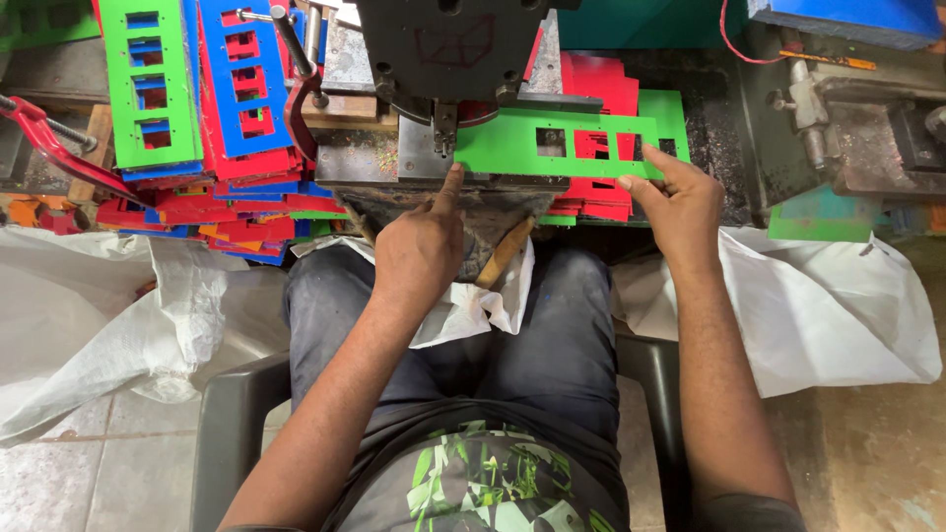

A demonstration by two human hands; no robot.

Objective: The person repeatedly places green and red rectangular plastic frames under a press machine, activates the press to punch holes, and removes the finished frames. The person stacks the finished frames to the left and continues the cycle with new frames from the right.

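The green plastic strip lies flat on the tabletop under the dark punch press, its left end right beside the left fingers and its right end under the right ones. The nearest risk looks to be the left index finger: it points up at the strip's near edge just below the punch tool, and if the press came down while it sits there it could be caught. The strip could also skew if the two hands push unevenly, which would put a cutout in the wrong place. The left hand has its index finger stretched out and touching the strip's edge, the others curled in and holding nothing. The right hand has thumb and fingers slightly apart, pinching the strip's right end; how firmly is hard to tell from this angle. Beyond the left fingers, stacks of red, blue and green punched strips pile beside a red clamp.
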